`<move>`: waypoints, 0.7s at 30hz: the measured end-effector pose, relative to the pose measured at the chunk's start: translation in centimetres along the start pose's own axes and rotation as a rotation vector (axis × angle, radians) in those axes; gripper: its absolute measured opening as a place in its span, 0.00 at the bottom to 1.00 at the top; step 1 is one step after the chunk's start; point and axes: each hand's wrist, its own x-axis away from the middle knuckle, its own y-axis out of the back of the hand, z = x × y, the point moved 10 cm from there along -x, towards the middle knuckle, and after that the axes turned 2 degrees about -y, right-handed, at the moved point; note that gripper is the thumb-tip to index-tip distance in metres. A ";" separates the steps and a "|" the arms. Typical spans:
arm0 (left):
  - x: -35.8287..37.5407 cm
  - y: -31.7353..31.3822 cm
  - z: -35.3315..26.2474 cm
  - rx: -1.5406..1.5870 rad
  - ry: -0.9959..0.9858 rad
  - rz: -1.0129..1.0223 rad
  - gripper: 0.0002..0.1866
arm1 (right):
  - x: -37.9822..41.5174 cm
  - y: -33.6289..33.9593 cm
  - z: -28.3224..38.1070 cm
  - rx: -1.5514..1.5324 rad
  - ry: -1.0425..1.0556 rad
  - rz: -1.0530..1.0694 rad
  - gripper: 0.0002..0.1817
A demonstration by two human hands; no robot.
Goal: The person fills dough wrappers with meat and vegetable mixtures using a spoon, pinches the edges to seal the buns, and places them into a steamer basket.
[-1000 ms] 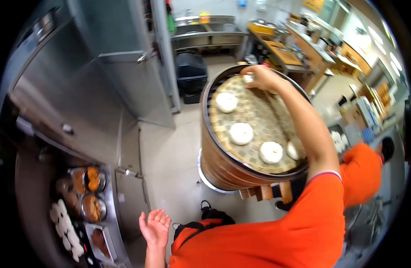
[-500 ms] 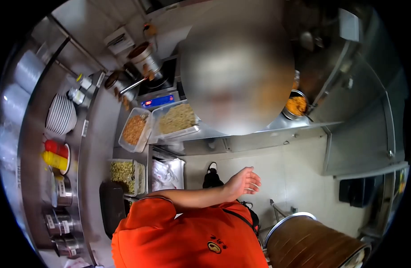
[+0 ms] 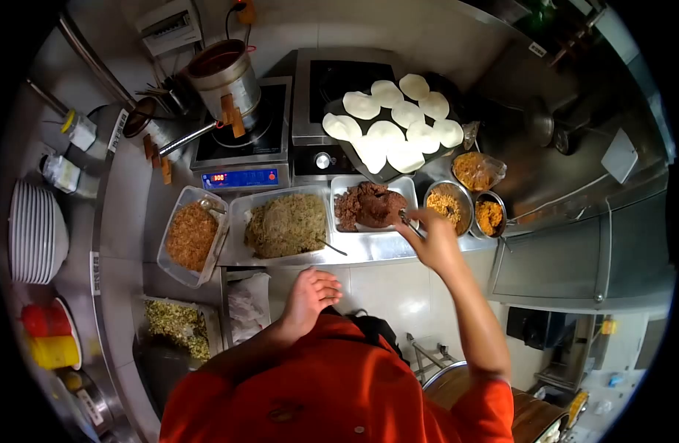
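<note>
My right hand (image 3: 432,240) reaches over the steel counter edge and grips a thin metal utensil (image 3: 406,217). The utensil's tip rests in a tray of brown minced meat (image 3: 369,205). My left hand (image 3: 310,292) hangs loose in front of my orange shirt, below the counter, and holds nothing. Just above it stands a tray of fried rice or noodles (image 3: 286,224) with a spoon handle sticking out. Several white round flatbreads (image 3: 395,125) lie on a dark griddle behind the meat tray.
A tray of orange shredded filling (image 3: 192,235) sits at the left, and three small bowls of toppings (image 3: 457,199) at the right. A steel pot (image 3: 225,74) stands on an induction hob. Stacked white plates (image 3: 33,232) and sauce bottles (image 3: 48,336) line the left shelf. The bamboo steamer (image 3: 531,417) is at the lower right.
The view has swung from the bamboo steamer round to the cooking counter. My right hand left the steamer and now grips the utensil in the meat tray. My left hand dropped toward my chest.
</note>
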 end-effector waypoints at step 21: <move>7.5 9.9 -7.1 0.511 -0.561 -0.589 0.25 | -22.7 -7.1 -13.2 -1.314 -0.481 -0.085 0.08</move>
